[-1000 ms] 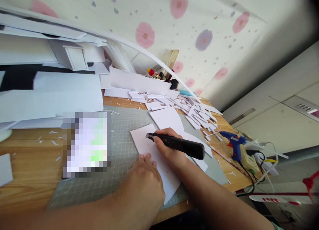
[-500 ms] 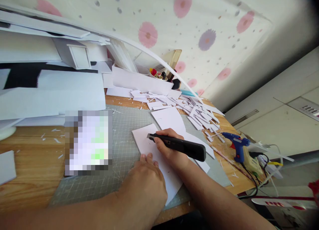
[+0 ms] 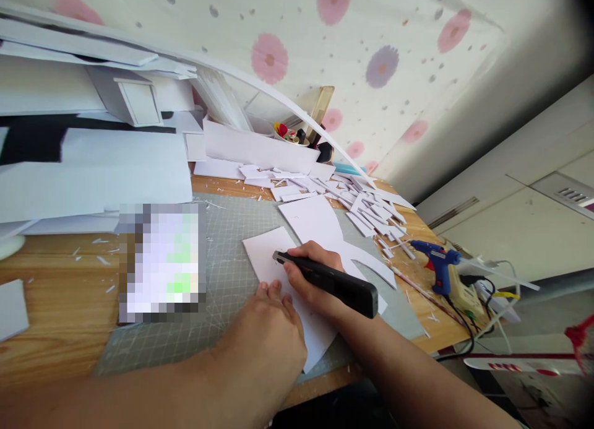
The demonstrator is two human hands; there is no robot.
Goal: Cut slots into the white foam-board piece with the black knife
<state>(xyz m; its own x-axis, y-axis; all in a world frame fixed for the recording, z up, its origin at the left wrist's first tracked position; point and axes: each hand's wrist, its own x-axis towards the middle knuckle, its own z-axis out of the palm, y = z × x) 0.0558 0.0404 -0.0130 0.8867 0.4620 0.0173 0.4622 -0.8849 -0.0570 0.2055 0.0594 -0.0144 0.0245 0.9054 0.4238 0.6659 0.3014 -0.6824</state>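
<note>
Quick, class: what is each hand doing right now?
Left hand: open, fingers pressed on the white board.
Right hand: closed around the black cutter.

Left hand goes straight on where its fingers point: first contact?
Probably the black cutter in the right hand, just beyond the left hand; height gap unclear.

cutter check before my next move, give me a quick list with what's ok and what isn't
1. Cutter gripped in right hand: ok
2. Left hand resting on white board: ok
3. Left fingertips out from under blade end: ok, though close by
4. Blade end touching the board: cannot tell
5. Cutting mat free of other pieces: not ok, cut pieces lie beside the board
6. Glue gun switched off: cannot tell
</note>
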